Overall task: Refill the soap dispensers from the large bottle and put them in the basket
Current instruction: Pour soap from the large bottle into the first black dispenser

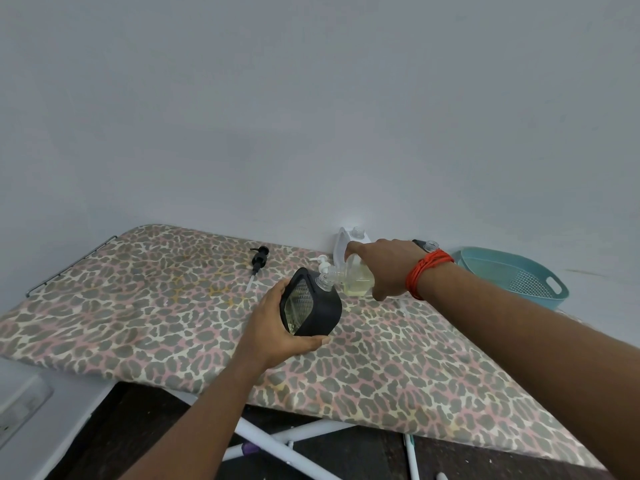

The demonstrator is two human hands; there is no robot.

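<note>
My left hand [277,327] grips a black square soap dispenser [311,306], tilted, with a clear textured window and an open clear neck. My right hand [388,265] holds the clear large bottle [356,277] of pale yellow liquid tipped on its side, its mouth touching the dispenser's neck. A white dispenser [344,242] stands against the wall behind my right hand. Part of a further black dispenser [424,244] shows behind my wrist. The teal basket [540,271] sits at the far right.
A black pump head [259,261] with its tube lies loose on the leopard-print board [138,306]. A white pump head [320,263] shows just behind the black dispenser. The board's white legs [287,445] cross below its near edge. A plain wall rises behind.
</note>
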